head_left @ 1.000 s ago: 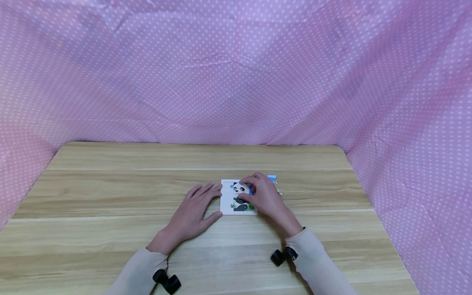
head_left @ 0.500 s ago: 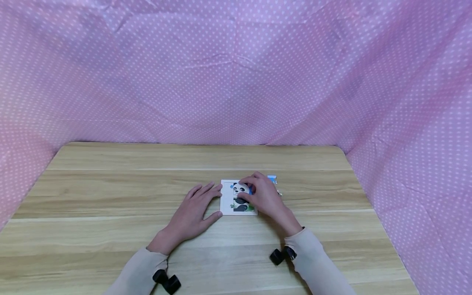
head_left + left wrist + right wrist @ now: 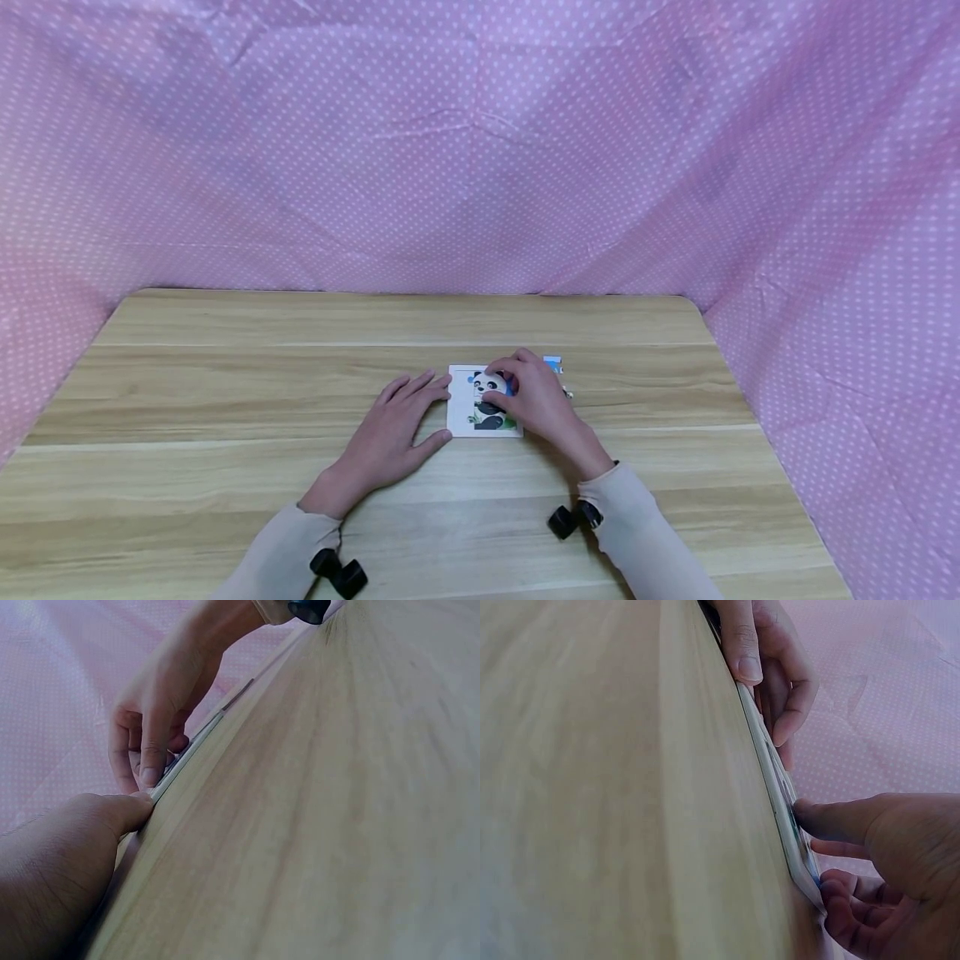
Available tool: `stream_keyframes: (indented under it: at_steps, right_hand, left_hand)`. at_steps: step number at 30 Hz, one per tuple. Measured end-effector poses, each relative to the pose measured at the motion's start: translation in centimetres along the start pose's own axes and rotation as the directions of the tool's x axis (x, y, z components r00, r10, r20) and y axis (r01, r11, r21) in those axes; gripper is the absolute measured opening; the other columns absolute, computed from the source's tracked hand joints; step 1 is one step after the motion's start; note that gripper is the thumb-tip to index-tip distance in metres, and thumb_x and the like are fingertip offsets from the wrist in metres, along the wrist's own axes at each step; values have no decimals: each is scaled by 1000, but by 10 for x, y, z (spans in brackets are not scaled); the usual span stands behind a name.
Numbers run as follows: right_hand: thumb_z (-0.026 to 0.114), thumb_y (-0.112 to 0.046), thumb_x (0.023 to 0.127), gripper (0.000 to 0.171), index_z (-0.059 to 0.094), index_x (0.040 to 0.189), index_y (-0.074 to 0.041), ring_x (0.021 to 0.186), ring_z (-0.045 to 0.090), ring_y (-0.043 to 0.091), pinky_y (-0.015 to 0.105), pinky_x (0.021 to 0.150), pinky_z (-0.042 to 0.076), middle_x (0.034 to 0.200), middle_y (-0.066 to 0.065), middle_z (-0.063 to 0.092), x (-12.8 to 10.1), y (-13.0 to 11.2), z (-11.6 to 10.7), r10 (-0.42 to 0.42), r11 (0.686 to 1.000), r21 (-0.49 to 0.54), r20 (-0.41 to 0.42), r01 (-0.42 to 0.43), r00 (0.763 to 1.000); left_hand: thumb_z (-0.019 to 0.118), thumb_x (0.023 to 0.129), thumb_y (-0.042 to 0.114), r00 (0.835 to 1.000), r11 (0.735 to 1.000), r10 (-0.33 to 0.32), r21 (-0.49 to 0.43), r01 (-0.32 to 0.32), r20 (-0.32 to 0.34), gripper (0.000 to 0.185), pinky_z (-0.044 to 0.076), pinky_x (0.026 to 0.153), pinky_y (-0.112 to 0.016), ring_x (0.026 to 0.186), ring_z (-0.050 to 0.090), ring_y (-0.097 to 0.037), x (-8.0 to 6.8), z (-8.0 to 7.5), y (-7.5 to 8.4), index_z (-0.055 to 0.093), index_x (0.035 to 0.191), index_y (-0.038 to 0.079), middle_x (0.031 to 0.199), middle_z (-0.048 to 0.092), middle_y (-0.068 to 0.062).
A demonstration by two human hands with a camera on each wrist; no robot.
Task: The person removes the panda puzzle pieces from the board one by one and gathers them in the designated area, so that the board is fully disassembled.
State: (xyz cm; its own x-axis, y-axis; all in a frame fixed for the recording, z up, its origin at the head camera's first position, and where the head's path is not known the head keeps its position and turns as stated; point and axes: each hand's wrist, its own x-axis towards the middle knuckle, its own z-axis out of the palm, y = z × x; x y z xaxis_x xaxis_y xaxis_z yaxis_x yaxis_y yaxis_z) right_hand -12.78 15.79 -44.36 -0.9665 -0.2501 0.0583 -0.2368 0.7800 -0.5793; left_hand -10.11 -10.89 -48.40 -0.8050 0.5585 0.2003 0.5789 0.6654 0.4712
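Observation:
A white puzzle board (image 3: pixel 461 410) with a panda picture lies on the wooden table; its left part is plain white. My left hand (image 3: pixel 388 433) lies flat beside it, fingers straight, with fingertips and thumb against the left edge. My right hand (image 3: pixel 543 400) comes over the board from the right, its thumb and forefinger set about the panda-face puzzle piece (image 3: pixel 482 387), gripping it at the board's surface. The palm and curled fingers hide the board's right side. In the right wrist view, the right thumb (image 3: pixel 836 819) touches the picture near the board's edge (image 3: pixel 776 795).
Just beyond the right hand lie loose puzzle pieces, a blue one (image 3: pixel 553 364) and another (image 3: pixel 569 393) partly hidden by the hand. A pink dotted cloth (image 3: pixel 472 167) hangs behind the table (image 3: pixel 262 375). Black wrist cameras (image 3: pixel 339 572) sit at both cuffs.
Both hands stay nearly in place. The board and right hand have shifted very slightly left in the head view.

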Motion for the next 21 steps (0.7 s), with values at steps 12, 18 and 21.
stream_keyframes:
  at_steps: [12,18,21]
  right_hand:
    - [93,-24,93,35,83,125,-12,89,55,18,33,76,48,105,3,66,1,1,0,-17,1000,3,7,17,1000]
    - [91,-19,95,32,78,122,-9,88,55,18,33,75,48,99,3,62,2,3,2,-34,999,27,12,33,999]
    - [90,-21,97,31,77,123,-10,87,55,19,33,74,48,99,4,62,2,7,5,-44,999,30,12,43,999]
  left_hand:
    - [72,106,46,1000,1000,-2,2,2,1,55,25,135,-58,164,39,-29,0,-2,2,64,148,12,173,48,-1]
    - [72,106,46,1000,1000,-1,-1,1,2,54,25,135,-58,164,39,-29,0,-2,2,64,147,12,173,49,0]
    - [73,106,46,1000,1000,0,-7,0,-3,53,26,135,-57,164,40,-30,0,-1,1,64,147,12,173,49,-1]
